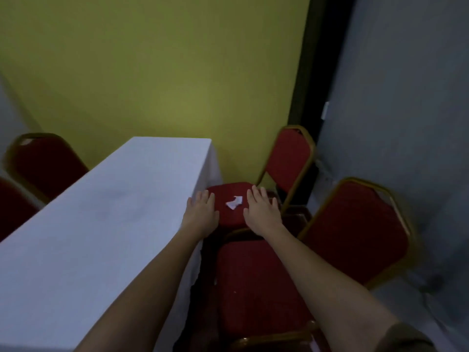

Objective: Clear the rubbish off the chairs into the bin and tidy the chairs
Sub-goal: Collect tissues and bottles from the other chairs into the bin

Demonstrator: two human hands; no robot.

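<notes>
Both hands reach forward with palms down and fingers straight, holding nothing: the left hand [201, 212] is over the seat edge nearest the table [101, 212], and the right hand [262, 212] is over the opposite side of the same seat. Whether the palms press on the cushion or hover just above it cannot be told from this angle. Between them, on the red seat of the far chair [288, 158], lies the only rubbish in sight, a small crumpled scrap of white paper [234, 201]. It sits to the right of the left hand and to the left of the right hand, about level with the fingers of both. Its longer side runs slantwise, from lower left up to the right, so its upper end points toward the right index finger. By that reading the right hand is slightly nearer, and a short sideways move inward with thumb and forefinger would likely be enough to pinch it. A nearer chair [253, 280] stands under the forearms, with nothing showing on its seat but a pale speck or two. No bin is in view.
</notes>
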